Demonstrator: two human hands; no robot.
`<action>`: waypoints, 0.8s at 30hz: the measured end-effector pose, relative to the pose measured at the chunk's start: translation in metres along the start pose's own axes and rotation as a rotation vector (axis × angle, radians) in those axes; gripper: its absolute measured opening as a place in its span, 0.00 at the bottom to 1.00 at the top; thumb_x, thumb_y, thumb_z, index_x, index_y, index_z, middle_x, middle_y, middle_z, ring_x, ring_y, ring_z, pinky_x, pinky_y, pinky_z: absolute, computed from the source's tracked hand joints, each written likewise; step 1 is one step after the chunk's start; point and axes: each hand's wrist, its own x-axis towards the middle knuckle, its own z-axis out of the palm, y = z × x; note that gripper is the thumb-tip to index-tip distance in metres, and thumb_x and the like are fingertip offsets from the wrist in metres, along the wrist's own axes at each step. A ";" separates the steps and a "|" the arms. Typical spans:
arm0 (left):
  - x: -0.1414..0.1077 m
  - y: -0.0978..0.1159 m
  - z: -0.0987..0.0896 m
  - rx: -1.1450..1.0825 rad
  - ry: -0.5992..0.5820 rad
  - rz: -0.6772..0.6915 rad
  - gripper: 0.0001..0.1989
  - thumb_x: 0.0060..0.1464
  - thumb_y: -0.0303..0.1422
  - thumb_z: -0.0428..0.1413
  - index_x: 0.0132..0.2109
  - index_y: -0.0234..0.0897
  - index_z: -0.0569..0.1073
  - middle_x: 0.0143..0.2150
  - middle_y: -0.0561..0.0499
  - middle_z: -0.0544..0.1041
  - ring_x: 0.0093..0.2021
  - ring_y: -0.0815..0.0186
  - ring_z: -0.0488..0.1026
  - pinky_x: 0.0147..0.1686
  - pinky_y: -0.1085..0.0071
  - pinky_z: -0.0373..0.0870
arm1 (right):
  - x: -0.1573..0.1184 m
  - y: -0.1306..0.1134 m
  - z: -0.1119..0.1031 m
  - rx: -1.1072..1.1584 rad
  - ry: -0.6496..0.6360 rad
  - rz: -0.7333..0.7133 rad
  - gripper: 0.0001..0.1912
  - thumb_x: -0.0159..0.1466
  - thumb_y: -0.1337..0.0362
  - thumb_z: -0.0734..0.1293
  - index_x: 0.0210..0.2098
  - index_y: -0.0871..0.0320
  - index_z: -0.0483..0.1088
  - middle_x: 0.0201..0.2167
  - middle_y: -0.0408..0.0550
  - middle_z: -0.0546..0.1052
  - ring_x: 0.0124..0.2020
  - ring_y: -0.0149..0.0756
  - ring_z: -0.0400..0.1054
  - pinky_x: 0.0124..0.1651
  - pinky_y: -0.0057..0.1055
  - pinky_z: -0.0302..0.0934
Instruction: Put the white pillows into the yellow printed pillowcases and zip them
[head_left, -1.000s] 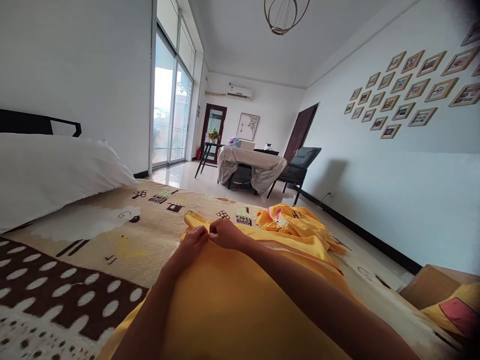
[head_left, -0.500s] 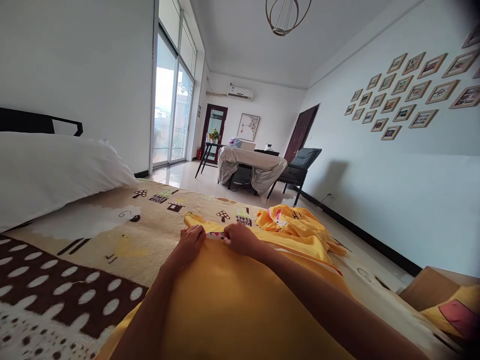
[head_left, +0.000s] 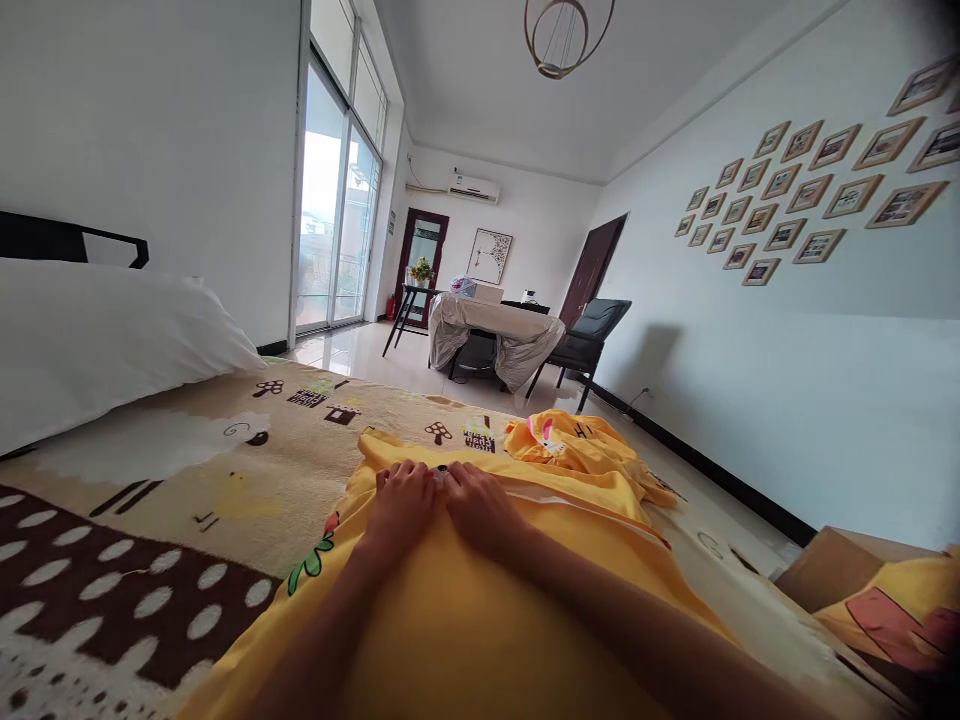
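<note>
Yellow cloth (head_left: 442, 620) lies under and around the grip, over the patterned blanket (head_left: 315, 460). Left hand (head_left: 403, 505) and right hand (head_left: 480, 508) are clamped on an edge of it, just beside each other. It looks light, soft and floppy; pinching that edge should hold well.

Open: over blanket (head_left: 315, 470), left of left hand (head_left: 403, 505) | Blocked: pillow (head_left: 112, 345) farther left; bunched yellow garment (head_left: 589, 445) right-ahead

Beyond a white pillow (head_left: 112, 350), a covered table (head_left: 499, 317) stands beside a black chair (head_left: 600, 320), a potted plant (head_left: 421, 270) sits near tall glass doors (head_left: 322, 220), and framed pictures (head_left: 853, 197) hang across the right wall (head_left: 780, 390).
</note>
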 end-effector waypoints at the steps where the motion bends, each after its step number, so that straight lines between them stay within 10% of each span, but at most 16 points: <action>1: 0.001 -0.001 0.002 -0.022 0.005 0.000 0.09 0.58 0.30 0.45 0.31 0.37 0.67 0.36 0.44 0.73 0.42 0.58 0.68 0.43 0.61 0.58 | 0.000 0.000 0.000 0.000 -0.013 0.011 0.12 0.63 0.74 0.56 0.41 0.64 0.70 0.38 0.55 0.72 0.40 0.40 0.65 0.41 0.33 0.60; 24: 0.005 -0.009 0.010 -0.303 0.278 -0.073 0.14 0.59 0.37 0.43 0.26 0.39 0.62 0.27 0.51 0.71 0.30 0.65 0.66 0.33 0.69 0.58 | -0.017 0.023 -0.004 0.086 0.013 0.165 0.10 0.66 0.70 0.58 0.36 0.60 0.70 0.35 0.49 0.75 0.38 0.34 0.67 0.40 0.28 0.56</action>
